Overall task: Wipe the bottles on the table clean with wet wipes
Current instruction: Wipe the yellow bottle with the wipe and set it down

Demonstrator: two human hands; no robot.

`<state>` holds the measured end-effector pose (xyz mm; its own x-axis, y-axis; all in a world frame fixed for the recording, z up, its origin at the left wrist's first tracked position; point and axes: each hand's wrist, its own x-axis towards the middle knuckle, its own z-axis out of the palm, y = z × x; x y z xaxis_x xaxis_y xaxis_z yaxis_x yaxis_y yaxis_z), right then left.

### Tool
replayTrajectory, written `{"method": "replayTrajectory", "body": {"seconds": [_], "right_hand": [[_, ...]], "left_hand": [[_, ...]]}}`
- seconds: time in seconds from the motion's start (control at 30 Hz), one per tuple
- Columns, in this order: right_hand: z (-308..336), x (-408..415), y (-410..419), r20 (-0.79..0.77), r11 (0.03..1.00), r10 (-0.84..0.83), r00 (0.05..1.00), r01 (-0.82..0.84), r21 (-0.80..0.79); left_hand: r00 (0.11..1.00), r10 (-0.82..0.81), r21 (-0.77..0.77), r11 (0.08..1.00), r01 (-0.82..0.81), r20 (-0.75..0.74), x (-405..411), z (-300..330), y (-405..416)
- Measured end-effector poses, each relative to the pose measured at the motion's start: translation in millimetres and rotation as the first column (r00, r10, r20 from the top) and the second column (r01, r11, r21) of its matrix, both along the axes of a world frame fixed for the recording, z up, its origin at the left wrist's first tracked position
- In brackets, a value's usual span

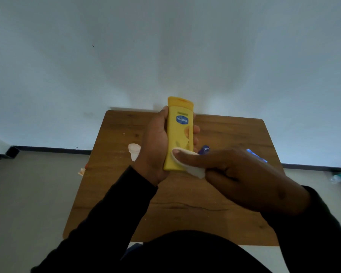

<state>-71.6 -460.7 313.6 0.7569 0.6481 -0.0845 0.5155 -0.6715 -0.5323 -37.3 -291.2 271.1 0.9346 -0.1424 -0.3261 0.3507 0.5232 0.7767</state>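
While the right hand (244,178) presses a folded white wet wipe (193,168) against the lower front of the yellow bottle (180,134), its forefinger lies straight along the wipe and the other fingers curl over the wipe's trailing end. Just left of it, the left hand (156,142) grips the bottle upright above the wooden table (185,205), thumb on one edge, fingertips round the other (the blue label faces the camera). Beyond the right hand lie blue items (205,149), partly hidden. Left of the left hand sits a pale pink object (134,150).
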Motion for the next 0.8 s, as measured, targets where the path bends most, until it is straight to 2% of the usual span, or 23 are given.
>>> {"method": "replayTrajectory", "body": {"seconds": [0.13,0.27,0.43,0.57,0.6,0.7,0.73,0.8], "right_hand": [[-12,10,-2,0.113,0.988,-0.153,0.982,0.148,0.046],[-8,-2,-4,0.028,0.999,-0.026,0.999,0.025,0.037],[-19,5,-4,0.119,0.987,-0.158,0.980,0.152,0.059],[-8,-9,4,0.010,0.995,0.002,1.000,-0.003,0.098],[-9,-9,9,0.021,0.995,0.009,1.000,-0.011,0.095],[-12,-1,12,0.081,0.988,-0.141,0.987,0.135,0.076],[-12,0,10,0.083,0.988,-0.147,0.986,0.143,0.056],[-6,-6,8,0.028,0.998,-0.056,0.998,0.055,0.027]], "left_hand": [[0.999,0.048,-0.070,0.996,-0.050,-0.022,-1,1,-5],[0.996,0.087,-0.035,0.996,-0.087,-0.012,0,-2,-1],[0.987,0.159,-0.095,0.983,-0.158,0.005,4,0,2],[0.991,0.130,-0.070,0.989,-0.131,-0.017,4,-2,4],[0.993,0.116,-0.072,0.990,-0.118,-0.028,4,-2,3],[0.990,0.135,-0.069,0.988,-0.137,-0.028,3,-2,-1],[0.988,0.153,-0.061,0.986,-0.154,-0.023,2,-3,0],[0.984,0.179,-0.040,0.983,-0.180,-0.025,1,-5,2]]}}
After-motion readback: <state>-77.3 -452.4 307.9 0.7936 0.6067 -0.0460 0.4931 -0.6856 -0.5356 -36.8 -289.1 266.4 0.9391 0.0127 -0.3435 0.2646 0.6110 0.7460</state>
